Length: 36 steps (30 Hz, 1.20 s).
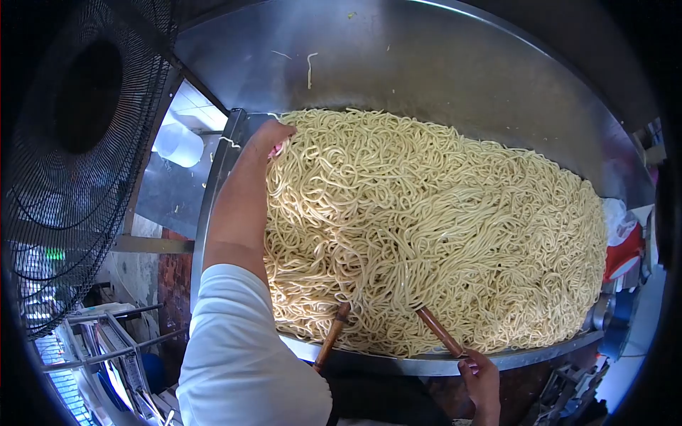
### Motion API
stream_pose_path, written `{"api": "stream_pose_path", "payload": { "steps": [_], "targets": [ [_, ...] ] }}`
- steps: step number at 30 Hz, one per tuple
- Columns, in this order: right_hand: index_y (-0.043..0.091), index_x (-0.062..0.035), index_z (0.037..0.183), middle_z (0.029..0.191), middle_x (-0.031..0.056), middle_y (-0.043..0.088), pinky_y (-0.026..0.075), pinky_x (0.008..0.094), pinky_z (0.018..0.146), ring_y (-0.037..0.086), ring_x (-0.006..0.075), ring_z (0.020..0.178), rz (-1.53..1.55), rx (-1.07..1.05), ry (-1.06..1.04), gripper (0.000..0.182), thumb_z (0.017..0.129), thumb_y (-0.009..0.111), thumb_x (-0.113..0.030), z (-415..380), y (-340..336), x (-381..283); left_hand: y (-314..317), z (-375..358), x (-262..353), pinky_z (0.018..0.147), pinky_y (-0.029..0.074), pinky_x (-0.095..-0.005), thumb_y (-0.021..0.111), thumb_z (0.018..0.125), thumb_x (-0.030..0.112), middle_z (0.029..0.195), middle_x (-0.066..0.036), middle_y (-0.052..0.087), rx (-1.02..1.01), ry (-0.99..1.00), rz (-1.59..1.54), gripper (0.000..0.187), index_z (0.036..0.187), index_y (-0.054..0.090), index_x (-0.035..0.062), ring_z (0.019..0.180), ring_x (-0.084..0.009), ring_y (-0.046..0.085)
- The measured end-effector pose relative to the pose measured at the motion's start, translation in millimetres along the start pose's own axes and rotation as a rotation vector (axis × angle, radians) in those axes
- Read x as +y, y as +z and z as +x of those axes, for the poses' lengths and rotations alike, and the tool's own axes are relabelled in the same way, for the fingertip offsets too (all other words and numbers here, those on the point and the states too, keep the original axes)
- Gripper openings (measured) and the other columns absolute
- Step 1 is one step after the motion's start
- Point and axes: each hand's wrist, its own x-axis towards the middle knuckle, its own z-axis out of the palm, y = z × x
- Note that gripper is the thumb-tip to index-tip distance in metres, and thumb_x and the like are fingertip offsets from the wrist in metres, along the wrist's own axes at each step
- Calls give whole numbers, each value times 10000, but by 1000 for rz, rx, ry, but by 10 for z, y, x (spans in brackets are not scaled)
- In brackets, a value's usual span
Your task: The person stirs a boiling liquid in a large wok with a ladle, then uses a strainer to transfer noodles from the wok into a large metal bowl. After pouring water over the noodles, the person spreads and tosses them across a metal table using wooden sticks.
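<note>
A thick heap of pale yellow noodles (426, 192) fills a large metal trough. My left hand (275, 137) is at the heap's far left corner, its fingers curled and partly hidden; a pinkish patch shows beneath them, and I cannot make out what they hold. By the near rim, my right hand (481, 378) grips the lower end of a brown wooden stick (439, 330), whose other end touches the noodles. A second wooden stick (332, 337) slants over the near rim beside my left sleeve, its upper end against the noodles, with no hand on it.
The trough's high metal back wall (426, 64) has a few stray noodles stuck to it. A large caged fan (92, 106) stands at left, near a whitish translucent container (179, 144). A rack (106, 355) is lower left. A plastic bag (619, 221) and red item (625, 254) sit at right.
</note>
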Motion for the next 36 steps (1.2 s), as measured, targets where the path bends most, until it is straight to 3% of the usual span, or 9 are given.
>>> {"api": "stream_pose_path", "payload": {
  "steps": [4,7,11,17,20,21,25,31,36],
  "targets": [
    [640,8,1194,918,147,715,540,312,751,689,199,822,37,4,18,391,846,724,-149,-73,4,66,93,2,26,386,374,-383,668,833,341,525,-85,504,-39,3,-137,392,659,582,1,388,-203,461],
    [635,8,1200,908,141,714,543,312,747,686,193,817,26,25,51,392,849,722,-143,-148,-15,181,0,-135,-18,361,327,-339,665,865,332,509,-43,457,-34,31,-187,330,754,601,27,368,-168,414],
    [630,11,1204,913,138,713,545,315,751,683,185,821,113,72,-2,393,853,718,-141,-231,-49,448,-438,-765,162,375,293,-229,638,931,399,638,15,499,-105,370,-827,310,962,615,92,445,-66,428],
    [610,34,1224,927,129,704,528,289,759,672,175,828,104,77,-83,431,863,709,-179,-235,-214,297,-966,-2014,761,469,369,-222,663,913,414,757,24,552,92,678,-629,374,1045,650,64,577,-58,482],
    [608,44,1218,919,123,699,525,290,752,662,168,815,163,139,-189,427,870,702,-185,-162,-339,219,-927,-2392,924,601,377,-232,670,917,391,796,58,519,37,769,-399,364,1059,642,57,721,-48,461],
    [613,42,1210,909,120,696,522,286,743,657,164,807,183,145,-224,422,871,706,-192,-147,-400,153,-897,-2425,957,578,353,-237,681,905,386,793,61,499,9,852,-351,362,1065,649,62,682,-59,429],
    [607,37,1221,896,107,696,517,279,731,650,146,789,250,162,-270,425,885,701,-205,-212,-564,46,-674,-2356,1052,542,336,-224,693,889,362,753,63,492,-2,686,-352,313,1022,637,84,649,-57,428],
    [620,27,1210,890,110,707,531,283,746,667,155,800,143,180,-127,420,874,712,-208,-381,-437,319,-116,-1320,739,446,321,-220,695,875,309,722,27,563,-210,440,-556,232,904,611,95,559,-62,456],
    [617,25,1219,943,151,715,545,305,763,690,180,847,226,139,0,421,867,708,-188,-484,-203,480,410,-519,606,458,383,-281,670,855,226,669,-32,595,-141,360,-511,191,920,632,50,539,-106,511]
  ]
}}
